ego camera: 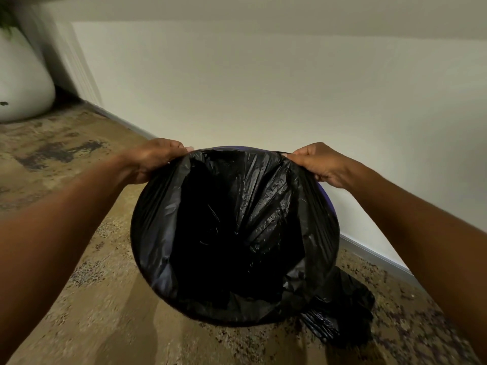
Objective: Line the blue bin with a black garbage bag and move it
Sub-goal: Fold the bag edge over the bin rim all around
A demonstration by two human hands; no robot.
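Observation:
A black garbage bag [253, 206] is spread over the round mouth of the blue bin [324, 192], which stands on the carpet close to the wall. Only slivers of the bin's blue rim show, at the far side and on the right. My left hand [158, 159] grips the bag's edge at the far left of the rim. On the far right of the rim, my right hand [320, 164] pinches the bag's edge. Loose black plastic [342, 309] hangs down to the floor at the bin's near right.
A pale wall [263, 88] with a grey baseboard [374, 254] runs right behind the bin. A large white planter [21, 83] stands at the far left on the patterned brown carpet [92, 299].

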